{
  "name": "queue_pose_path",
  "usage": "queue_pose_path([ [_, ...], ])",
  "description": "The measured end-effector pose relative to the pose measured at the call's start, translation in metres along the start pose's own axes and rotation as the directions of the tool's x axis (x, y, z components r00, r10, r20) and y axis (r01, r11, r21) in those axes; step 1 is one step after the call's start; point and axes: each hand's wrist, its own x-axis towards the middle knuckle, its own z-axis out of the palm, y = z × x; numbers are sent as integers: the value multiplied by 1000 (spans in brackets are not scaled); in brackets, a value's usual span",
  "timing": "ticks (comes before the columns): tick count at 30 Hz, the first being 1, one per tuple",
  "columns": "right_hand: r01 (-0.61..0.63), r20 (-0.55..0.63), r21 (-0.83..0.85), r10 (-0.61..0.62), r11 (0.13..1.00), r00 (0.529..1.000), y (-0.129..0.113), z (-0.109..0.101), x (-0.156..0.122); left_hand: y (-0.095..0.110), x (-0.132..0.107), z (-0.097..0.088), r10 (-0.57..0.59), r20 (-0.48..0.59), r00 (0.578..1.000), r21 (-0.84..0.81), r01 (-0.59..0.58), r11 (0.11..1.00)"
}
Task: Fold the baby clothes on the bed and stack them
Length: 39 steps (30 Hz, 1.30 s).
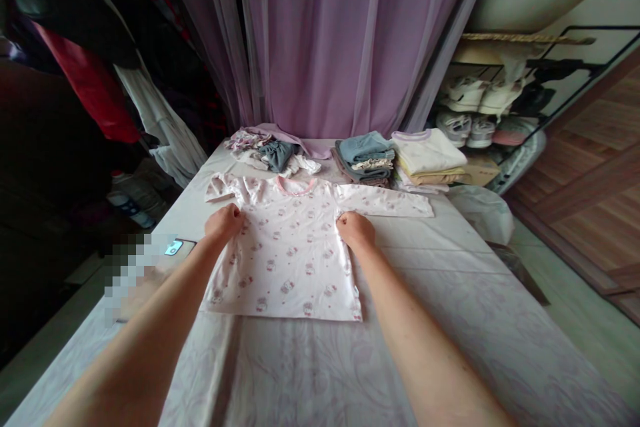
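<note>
A pale pink long-sleeved child's shirt (pixel 290 260) with small printed figures and a pink neckline lies spread on the cloth-covered table (pixel 440 347), its collar pointing away from me. My left hand (pixel 226 222) is closed on the shirt's left side, just below the sleeve. Opposite it, my right hand (pixel 356 228) pinches the right side under the armpit. The right sleeve stretches straight out sideways, while the left one looks shorter and bunched.
At the table's far end sit a loose heap of clothes (pixel 280 154), a folded stack with blue-grey items (pixel 367 154) and another with a white top (pixel 425 150). A phone (pixel 175 247) lies by my left forearm. Shoes (pixel 463 94) stand on a rack at right, beyond a purple curtain (pixel 320 40).
</note>
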Motion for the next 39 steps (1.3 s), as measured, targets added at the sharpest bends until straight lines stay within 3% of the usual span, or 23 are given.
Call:
queue_pose_path([
  [5, 2, -20, -35, -3, 999, 1000, 2, -1, -2, 5, -10, 4, 22, -75, 997, 45, -19, 999],
  [10, -50, -50, -39, 48, 998, 998, 18, -3, -5, 3, -8, 4, -8, -76, 997, 58, 12, 998],
  [15, -7, -34, 5, 7, 1000, 999, 28, -5, -6, 4, -9, 5, -21, -82, 996, 15, 22, 1000],
  [21, 46, -11, 41, -45, 998, 999, 17, -3, -2, 3, -5, 9, -40, -132, 990, -26, 37, 999],
  [28, 73, -7, 24, -73, 997, 997, 8, -3, -1, -4, 7, -2, -45, 28, 999, -11, 45, 999],
  [33, 83, -17, 43, -82, 996, 996, 11, -2, -5, 0, 1, 1, -59, -68, 996, -6, 59, 998],
  [39, 55, -1, 74, -55, 996, 999, 1, 4, -1, 7, -9, 3, -53, -106, 993, -1, 53, 999],
])
